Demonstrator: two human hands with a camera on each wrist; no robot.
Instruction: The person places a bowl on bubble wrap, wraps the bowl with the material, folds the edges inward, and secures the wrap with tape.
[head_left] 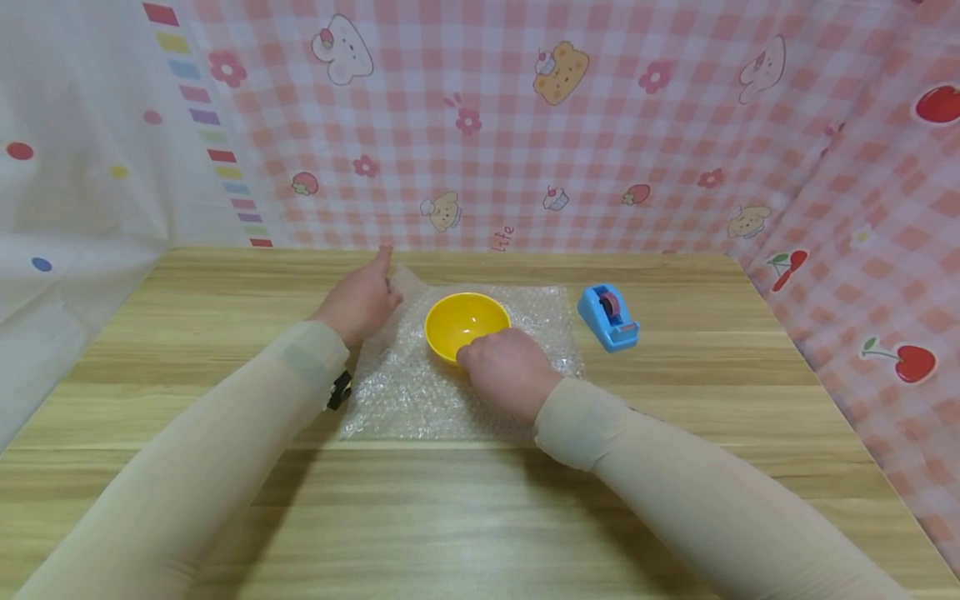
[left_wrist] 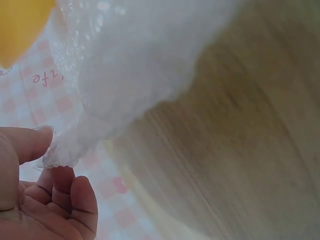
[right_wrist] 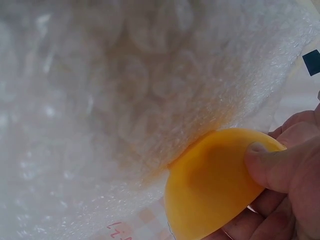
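Observation:
A yellow bowl (head_left: pixel 467 323) stands upright on a sheet of clear bubble wrap (head_left: pixel 420 400). My right hand (head_left: pixel 512 371) grips the bowl's near right rim; in the right wrist view the thumb (right_wrist: pixel 265 162) presses the outside of the bowl (right_wrist: pixel 210 185) and the other fingers reach over the rim. My left hand (head_left: pixel 362 298) is at the sheet's far left corner. Seen from the left wrist, its thumb and fingers pinch that corner of the bubble wrap (left_wrist: pixel 65 150), which is lifted and bunched between them.
A blue tape dispenser (head_left: pixel 609 318) with a roll of tape sits right of the sheet. The wooden table (head_left: pixel 450 517) ends at a pink checked cloth (head_left: pixel 525 150) hanging behind it, with more cloth at both sides.

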